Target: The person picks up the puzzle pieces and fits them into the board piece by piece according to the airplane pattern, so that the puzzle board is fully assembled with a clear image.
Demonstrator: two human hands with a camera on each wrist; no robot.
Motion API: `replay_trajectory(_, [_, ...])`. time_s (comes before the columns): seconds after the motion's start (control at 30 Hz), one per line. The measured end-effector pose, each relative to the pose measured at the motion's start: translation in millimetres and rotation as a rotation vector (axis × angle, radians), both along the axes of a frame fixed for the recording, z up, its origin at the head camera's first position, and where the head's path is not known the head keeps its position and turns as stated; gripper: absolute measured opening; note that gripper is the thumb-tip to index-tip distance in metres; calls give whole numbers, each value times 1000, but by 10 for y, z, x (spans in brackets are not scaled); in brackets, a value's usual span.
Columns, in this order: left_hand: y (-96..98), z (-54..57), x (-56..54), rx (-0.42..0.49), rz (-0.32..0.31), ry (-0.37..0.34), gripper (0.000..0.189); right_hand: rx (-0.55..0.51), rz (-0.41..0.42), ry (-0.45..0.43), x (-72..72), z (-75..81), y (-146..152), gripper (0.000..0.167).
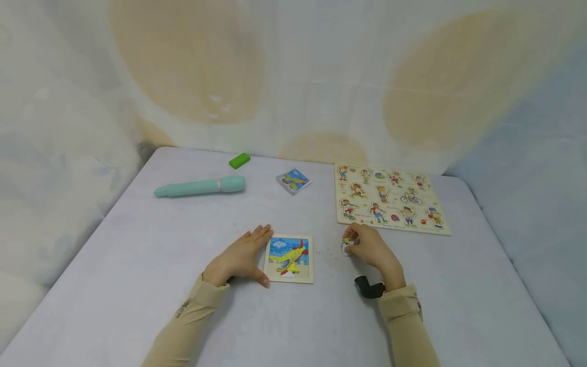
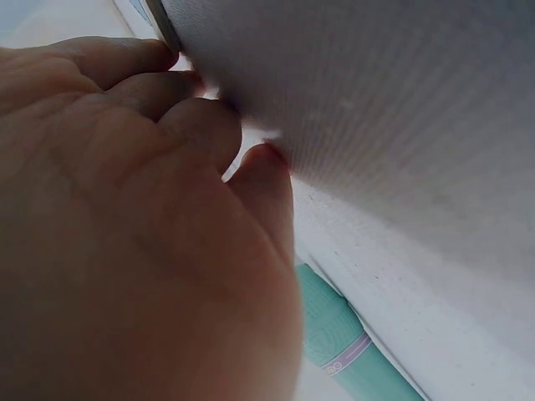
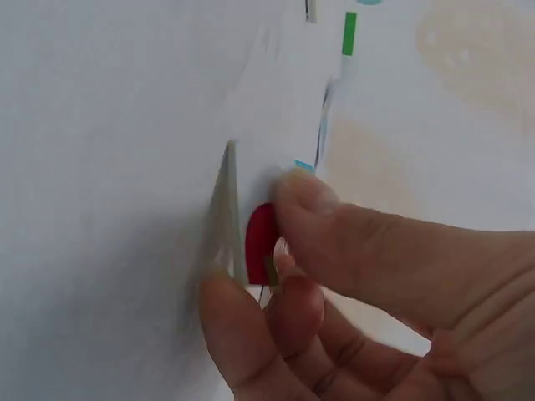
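Note:
A small square jigsaw puzzle (image 1: 289, 259) in a wooden frame shows a yellow and red airplane, with a white patch near its bottom edge. My left hand (image 1: 240, 256) rests along the frame's left side, thumb spread toward the lower corner and fingers at the upper one. To the right of the frame, my right hand (image 1: 373, 250) pinches a small puzzle piece (image 3: 261, 242) between thumb and fingertips. The piece is white with a red patch in the right wrist view, tilted against the tabletop. In the left wrist view, the back of the left hand (image 2: 150, 217) hides most of the puzzle.
A wooden picture board (image 1: 390, 199) with figures lies at the back right. Behind the puzzle is a small airplane picture card (image 1: 294, 181). A mint-green tube-shaped object (image 1: 202, 186) and a green block (image 1: 239, 160) lie at the back left. Cloth walls surround the table.

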State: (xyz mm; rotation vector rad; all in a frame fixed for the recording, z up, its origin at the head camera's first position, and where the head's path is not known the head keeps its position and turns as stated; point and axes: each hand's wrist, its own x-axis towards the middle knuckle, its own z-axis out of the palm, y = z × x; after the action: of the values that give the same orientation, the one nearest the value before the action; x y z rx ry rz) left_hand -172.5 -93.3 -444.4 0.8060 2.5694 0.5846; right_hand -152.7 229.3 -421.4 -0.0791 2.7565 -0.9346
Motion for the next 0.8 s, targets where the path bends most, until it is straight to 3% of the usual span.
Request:
replay_trajectory(0.17, [-32,10,14,22,0,-3,124,-155,17,-5,-13,57,-236,11])
replay_trajectory(0.33, [-53,30,10,17,-3,9,125,-302,140,-67,-48,92,-746,11])
replay_trajectory(0.53, [-22,55,16,30,-22,33,124,-270,287,-85,-37,12,-1191,13])
replay_trajectory(0.8, [-8,69,16,21,-35,48,125,-275,293,-67,33,-85,-1308,12])
